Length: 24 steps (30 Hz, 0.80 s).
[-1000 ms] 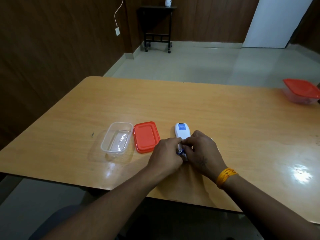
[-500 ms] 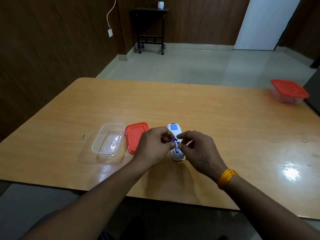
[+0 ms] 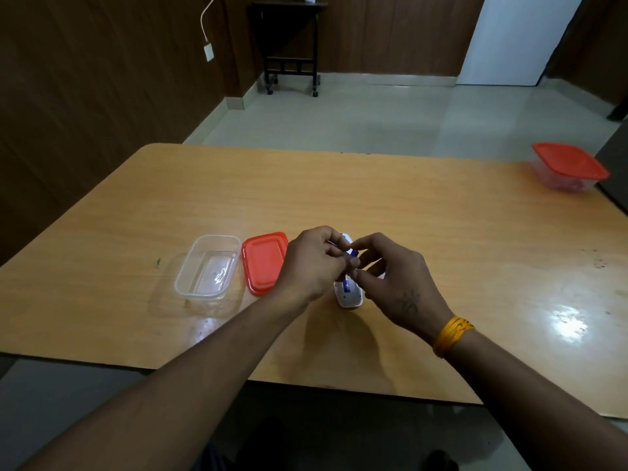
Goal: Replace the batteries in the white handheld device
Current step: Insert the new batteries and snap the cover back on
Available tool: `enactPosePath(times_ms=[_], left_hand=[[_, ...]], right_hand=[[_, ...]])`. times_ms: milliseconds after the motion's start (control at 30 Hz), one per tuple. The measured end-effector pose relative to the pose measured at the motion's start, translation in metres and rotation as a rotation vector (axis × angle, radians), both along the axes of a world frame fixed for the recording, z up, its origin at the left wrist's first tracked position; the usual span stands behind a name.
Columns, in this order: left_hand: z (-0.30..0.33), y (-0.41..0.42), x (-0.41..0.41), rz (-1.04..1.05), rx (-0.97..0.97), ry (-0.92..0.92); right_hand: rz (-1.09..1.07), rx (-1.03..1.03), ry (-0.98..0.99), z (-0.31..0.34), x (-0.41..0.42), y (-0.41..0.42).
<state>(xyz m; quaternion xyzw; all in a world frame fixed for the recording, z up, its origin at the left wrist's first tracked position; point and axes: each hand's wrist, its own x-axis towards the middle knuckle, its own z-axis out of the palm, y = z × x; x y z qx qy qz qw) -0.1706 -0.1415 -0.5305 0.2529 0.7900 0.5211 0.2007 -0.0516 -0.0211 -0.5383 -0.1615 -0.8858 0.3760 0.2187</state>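
Note:
The white handheld device [image 3: 348, 295] lies on the wooden table [image 3: 390, 205], mostly hidden under my hands, with a blue battery [image 3: 346, 285] showing in its near end. My left hand [image 3: 311, 263] and my right hand [image 3: 394, 280] meet just above it. Between their fingertips they pinch a second small blue battery [image 3: 353, 253], held a little above the device.
An empty clear plastic container [image 3: 207, 266] and its red lid [image 3: 265, 261] lie left of the device. A closed red-lidded container [image 3: 569, 166] stands at the table's far right edge. A black side table [image 3: 289, 39] stands by the far wall.
Both hands rose from pressing on the device's near end to holding a blue battery above it. The camera view shifted slightly.

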Motion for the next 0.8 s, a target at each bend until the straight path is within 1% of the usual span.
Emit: enactPosePath(times_ms=[100, 167, 267, 333, 433, 533, 600, 633, 700, 800], left_hand=[[0.000, -0.003, 0.003, -0.041, -0.023, 0.106], [0.000, -0.004, 0.005, -0.064, -0.012, 0.118], [0.000, -0.006, 0.005, -0.090, -0.009, 0.132], [0.001, -0.008, 0.005, -0.116, -0.071, 0.232], [0.005, -0.012, 0.003, -0.174, -0.275, 0.469], [0.002, -0.016, 0.002, -0.252, -0.487, 0.551], [-0.001, -0.017, 0.002, -0.296, -0.577, 0.600], [-0.002, -0.017, 0.002, -0.308, -0.590, 0.614], [-0.002, -0.018, 0.001, -0.308, -0.584, 0.621], [-0.001, -0.018, 0.000, -0.300, -0.585, 0.624]], right_hand=[[-0.020, -0.095, 0.041, 0.003, 0.001, 0.003], [-0.033, -0.087, 0.056, 0.003, 0.000, 0.003], [-0.059, -0.013, 0.059, 0.002, -0.003, 0.002], [-0.072, 0.052, 0.062, 0.001, -0.003, 0.005], [-0.066, 0.147, 0.043, 0.000, 0.000, 0.010], [-0.016, 0.267, 0.020, -0.001, 0.003, 0.008], [0.037, 0.431, -0.001, -0.003, 0.003, 0.005], [0.062, 0.502, -0.015, -0.004, 0.002, 0.003], [0.098, 0.577, -0.041, -0.005, -0.001, 0.001], [0.116, 0.580, -0.091, -0.006, -0.007, -0.001]])
